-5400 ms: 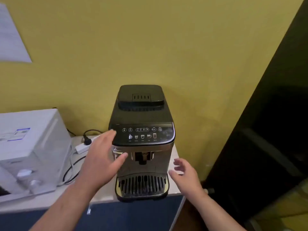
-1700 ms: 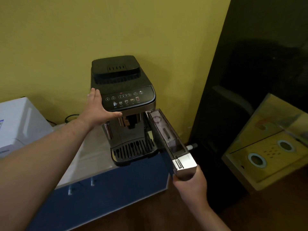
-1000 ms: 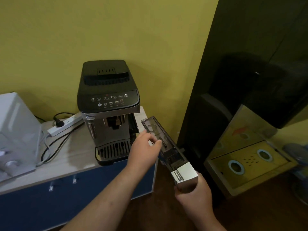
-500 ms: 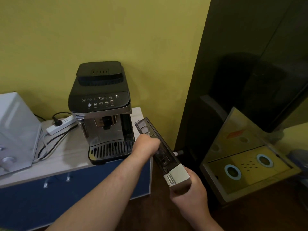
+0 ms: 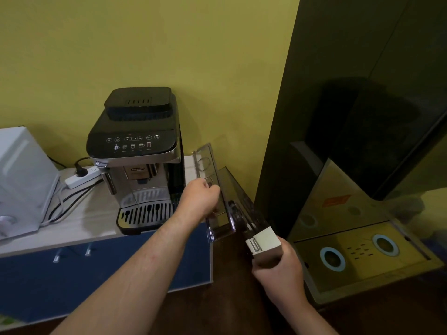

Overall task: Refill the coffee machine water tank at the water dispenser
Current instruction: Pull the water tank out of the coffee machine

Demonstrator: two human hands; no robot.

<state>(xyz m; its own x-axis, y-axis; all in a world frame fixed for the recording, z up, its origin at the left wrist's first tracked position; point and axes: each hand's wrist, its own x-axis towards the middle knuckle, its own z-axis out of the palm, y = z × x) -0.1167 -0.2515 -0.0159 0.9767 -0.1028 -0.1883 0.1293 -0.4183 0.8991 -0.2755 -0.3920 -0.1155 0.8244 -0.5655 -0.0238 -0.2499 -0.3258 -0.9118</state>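
The water tank (image 5: pixel 244 213) hung off the tabletop (image 5: pixel 79 221), at four o'clock from the coffee machine (image 5: pixel 140 165). The right hand (image 5: pixel 278 269) wrapped its grip around the tank's white end; the left hand (image 5: pixel 200 201) pinched its clear lid (image 5: pixel 205 165), lifted at eleven o'clock.

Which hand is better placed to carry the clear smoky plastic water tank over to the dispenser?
The right hand, probably. It already grips the clear smoky plastic water tank by its white front end, out clear of the coffee machine. The left hand is busy lifting the transparent lid.
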